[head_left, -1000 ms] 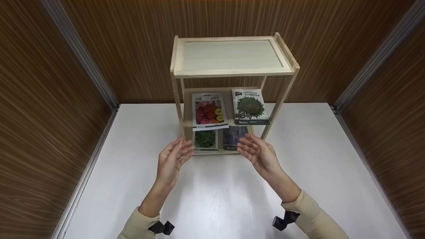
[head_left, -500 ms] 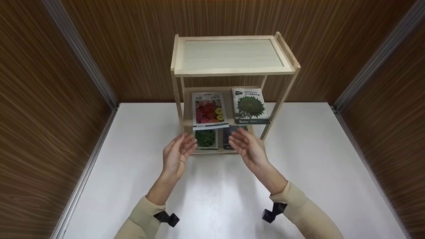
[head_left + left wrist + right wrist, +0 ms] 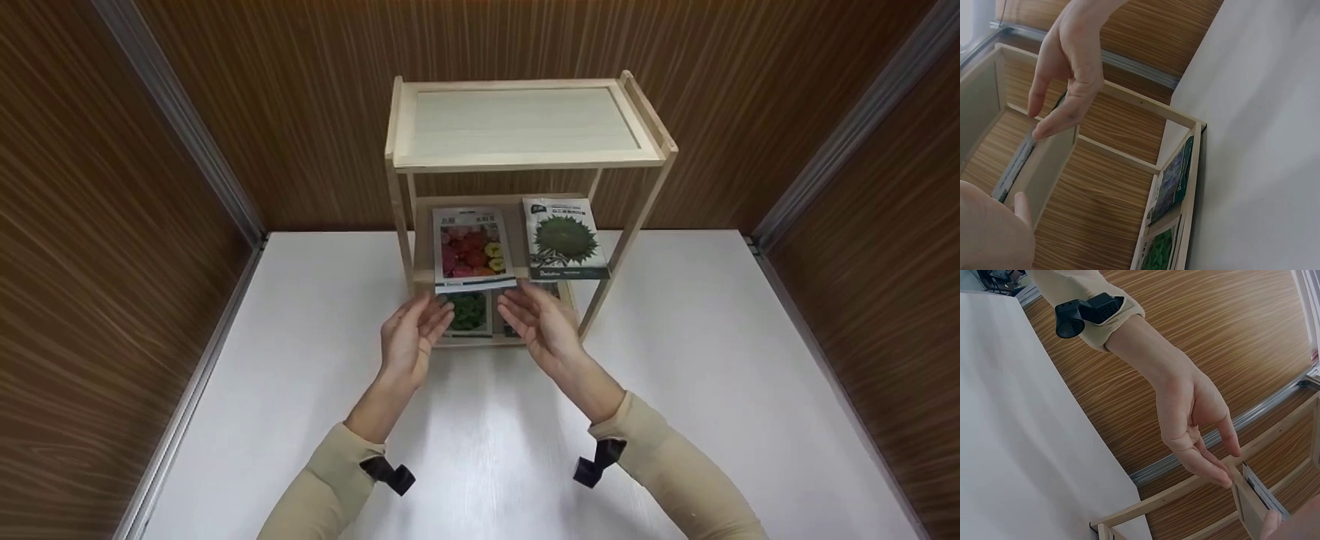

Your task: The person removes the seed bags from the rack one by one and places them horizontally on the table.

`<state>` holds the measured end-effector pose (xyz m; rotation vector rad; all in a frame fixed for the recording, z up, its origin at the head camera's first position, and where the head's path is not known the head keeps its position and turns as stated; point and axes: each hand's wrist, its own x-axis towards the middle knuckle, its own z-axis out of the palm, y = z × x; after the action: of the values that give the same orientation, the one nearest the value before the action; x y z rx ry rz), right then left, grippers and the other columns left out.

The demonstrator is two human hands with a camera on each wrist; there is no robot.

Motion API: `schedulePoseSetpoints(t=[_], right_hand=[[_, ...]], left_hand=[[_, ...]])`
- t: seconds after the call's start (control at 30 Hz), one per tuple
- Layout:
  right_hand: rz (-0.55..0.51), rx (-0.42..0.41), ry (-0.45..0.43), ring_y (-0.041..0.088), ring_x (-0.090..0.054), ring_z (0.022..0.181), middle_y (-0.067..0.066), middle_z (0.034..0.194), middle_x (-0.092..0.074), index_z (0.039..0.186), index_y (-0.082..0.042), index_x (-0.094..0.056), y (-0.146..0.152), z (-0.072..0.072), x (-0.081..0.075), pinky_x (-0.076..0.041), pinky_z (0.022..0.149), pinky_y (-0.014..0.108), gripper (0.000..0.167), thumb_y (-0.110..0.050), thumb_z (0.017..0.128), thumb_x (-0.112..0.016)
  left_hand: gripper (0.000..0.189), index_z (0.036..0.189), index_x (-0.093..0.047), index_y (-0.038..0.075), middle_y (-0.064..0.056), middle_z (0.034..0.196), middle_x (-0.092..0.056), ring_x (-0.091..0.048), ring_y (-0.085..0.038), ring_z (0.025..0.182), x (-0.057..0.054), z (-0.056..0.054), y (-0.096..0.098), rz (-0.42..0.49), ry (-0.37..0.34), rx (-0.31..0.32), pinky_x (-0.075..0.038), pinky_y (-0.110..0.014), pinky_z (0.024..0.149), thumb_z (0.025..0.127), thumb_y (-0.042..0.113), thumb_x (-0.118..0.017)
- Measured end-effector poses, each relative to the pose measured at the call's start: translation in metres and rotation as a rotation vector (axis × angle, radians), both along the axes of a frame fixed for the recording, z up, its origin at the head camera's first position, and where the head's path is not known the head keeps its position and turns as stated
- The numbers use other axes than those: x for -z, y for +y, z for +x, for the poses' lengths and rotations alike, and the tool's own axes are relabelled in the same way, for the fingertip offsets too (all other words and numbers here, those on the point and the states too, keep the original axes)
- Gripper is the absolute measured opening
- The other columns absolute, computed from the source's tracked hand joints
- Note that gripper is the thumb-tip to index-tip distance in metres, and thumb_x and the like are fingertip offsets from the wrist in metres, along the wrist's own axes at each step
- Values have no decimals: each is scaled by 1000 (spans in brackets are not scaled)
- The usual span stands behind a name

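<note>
A seed packet (image 3: 473, 251) with red and yellow flowers lies on the shelf unit's middle shelf, its front edge jutting past the board. My left hand (image 3: 405, 337), fingers relaxed, is just below its front left corner. Opposite, my right hand (image 3: 551, 330) has its fingertips right at the front right corner, thumb apart from the fingers. The left wrist view shows both the left hand (image 3: 994, 230) and the right hand (image 3: 1075, 73) beside the packet's thin edge (image 3: 1013, 169). Neither grips anything.
A sunflower packet (image 3: 566, 238) lies to the right on the middle shelf. Below, a green-leaf packet (image 3: 469, 313) and a purple-flower packet (image 3: 1171, 177) rest on the bottom shelf. The wooden shelf unit (image 3: 525, 162) stands on a white table (image 3: 322, 300) between wood-grain walls.
Both hands have moved forward and toward each other, closing in on the front corners of the red-flower seed packet. The right hand has come further across. The packets have stayed in place.
</note>
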<state>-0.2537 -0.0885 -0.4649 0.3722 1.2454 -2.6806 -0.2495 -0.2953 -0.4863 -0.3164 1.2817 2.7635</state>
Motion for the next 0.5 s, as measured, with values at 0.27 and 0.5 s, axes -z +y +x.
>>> schedulePoseSetpoints(t=[0.27, 0.5], right_hand=[[-1, 19, -2, 15, -76, 90, 7, 100, -69, 120, -6, -60, -6, -7, 2, -67, 89, 23, 16, -17, 111, -53], [-28, 10, -25, 14, -75, 88, 6, 97, -70, 114, -6, -59, -9, -11, 2, -67, 87, 23, 14, -17, 111, -52]], left_hand=[[16, 119, -58, 1, -11, 113, -69, -75, -18, 102, -1, -6, 4, 11, -17, 4, -65, -26, 97, 110, 14, -53], [18, 122, -58, 0, -10, 109, -69, -74, -16, 98, -3, -9, 7, 17, -35, -3, -65, -25, 95, 110, 13, -53]])
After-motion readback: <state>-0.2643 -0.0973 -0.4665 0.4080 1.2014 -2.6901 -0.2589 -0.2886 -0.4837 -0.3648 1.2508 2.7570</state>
